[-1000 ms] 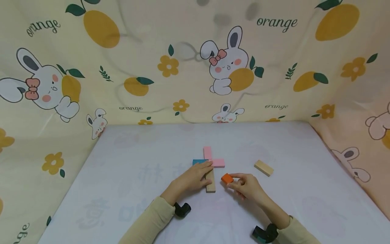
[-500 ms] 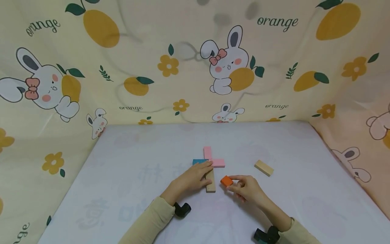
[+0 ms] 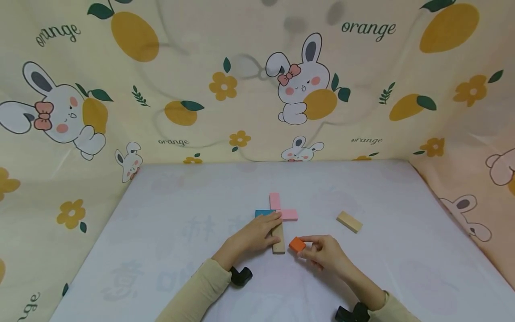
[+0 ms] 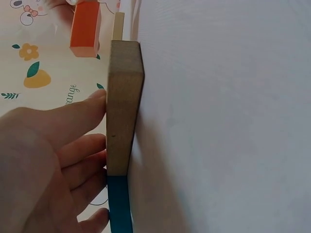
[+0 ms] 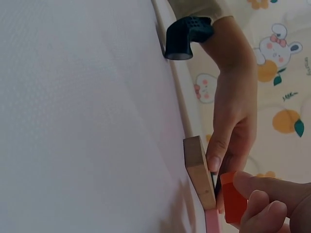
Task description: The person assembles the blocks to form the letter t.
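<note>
In the head view my left hand [image 3: 254,233] lies over a flat cross of wooden blocks, fingertips and thumb touching their tops. A plain wood block [image 3: 278,241] points toward me from the cross. A blue block [image 3: 263,213] is partly hidden under my fingers. Two pink blocks form the far arm and the right arm [image 3: 289,215]. My right hand [image 3: 327,255] pinches a small orange block [image 3: 297,244] between thumb and fingers, just right of the plain block. In the left wrist view the orange block [image 4: 85,29] is raised above the tabletop.
Another plain wood block [image 3: 349,222] lies by itself to the right. A white cloth covers the table [image 3: 181,259]. Behind and at the sides hangs a printed curtain [image 3: 249,112]. Each wrist carries a black camera mount, the left one [image 3: 241,277] close over the cloth.
My right hand has moved slightly toward me and a little left with the orange block, which now sits beside the plain block's near half. The left hand has stayed in place.
</note>
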A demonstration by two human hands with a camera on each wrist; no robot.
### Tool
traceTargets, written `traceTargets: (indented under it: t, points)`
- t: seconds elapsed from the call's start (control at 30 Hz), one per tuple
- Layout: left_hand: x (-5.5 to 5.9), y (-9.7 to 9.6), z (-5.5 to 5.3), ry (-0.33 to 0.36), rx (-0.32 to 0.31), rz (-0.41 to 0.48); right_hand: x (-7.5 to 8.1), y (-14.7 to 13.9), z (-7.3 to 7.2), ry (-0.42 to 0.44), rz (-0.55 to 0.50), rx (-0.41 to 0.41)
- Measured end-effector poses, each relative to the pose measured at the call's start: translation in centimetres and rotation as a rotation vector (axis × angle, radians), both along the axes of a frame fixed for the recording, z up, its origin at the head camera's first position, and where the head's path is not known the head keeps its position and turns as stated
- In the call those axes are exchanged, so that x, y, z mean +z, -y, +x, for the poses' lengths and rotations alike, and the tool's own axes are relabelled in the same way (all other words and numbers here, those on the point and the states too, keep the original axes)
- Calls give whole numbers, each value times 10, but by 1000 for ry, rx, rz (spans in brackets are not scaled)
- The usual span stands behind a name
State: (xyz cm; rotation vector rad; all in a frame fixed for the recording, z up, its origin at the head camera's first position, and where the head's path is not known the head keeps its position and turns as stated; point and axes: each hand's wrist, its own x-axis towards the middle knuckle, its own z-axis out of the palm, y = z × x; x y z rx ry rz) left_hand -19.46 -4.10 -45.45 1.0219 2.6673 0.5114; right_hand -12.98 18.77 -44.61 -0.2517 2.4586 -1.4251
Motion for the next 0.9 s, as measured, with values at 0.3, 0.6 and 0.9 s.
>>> traceTargets:
  t: [0.3,0.6,0.9]
  points:
    - [2,-1,0,-16,-13,-9,0,3,4,11,-37,31]
    - [1,-2,0,-11,-10,-11,-3,7,11,30,-55,68]
    - [1,-1,1,-2,-6,-7,-6,10,14,60,-37,80]
